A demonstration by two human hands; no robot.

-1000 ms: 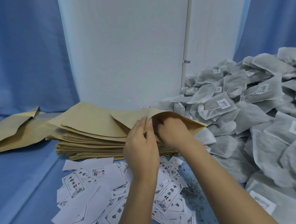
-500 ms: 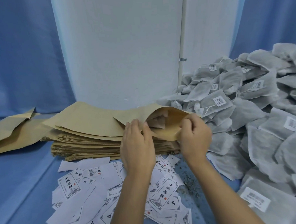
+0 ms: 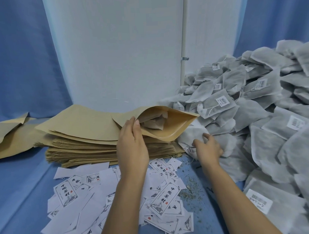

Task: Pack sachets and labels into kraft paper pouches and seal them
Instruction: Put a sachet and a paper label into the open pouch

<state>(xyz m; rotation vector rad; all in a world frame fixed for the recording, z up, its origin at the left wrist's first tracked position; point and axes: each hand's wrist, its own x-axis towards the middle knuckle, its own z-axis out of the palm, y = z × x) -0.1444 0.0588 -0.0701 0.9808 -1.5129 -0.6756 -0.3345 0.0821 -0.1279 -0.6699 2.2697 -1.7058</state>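
One open pouch (image 3: 175, 128), sachets inside (image 3: 154, 123), count unclear, left hand (image 3: 132, 145) pinched its top lip, right hand (image 3: 208, 146) gripped one loose sachet (image 3: 189, 135), labels (image 3: 163, 198) uncountable

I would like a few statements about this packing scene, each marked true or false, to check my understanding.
The open pouch lies on the stack of flat pouches. True.
The open pouch is empty. False: sachets already sit inside it.
The left hand holds the pouch's upper lip. True.
The right hand is picking up a label. False: its fingers curl on a sachet at the pile's edge; the labels lie nearer the person.
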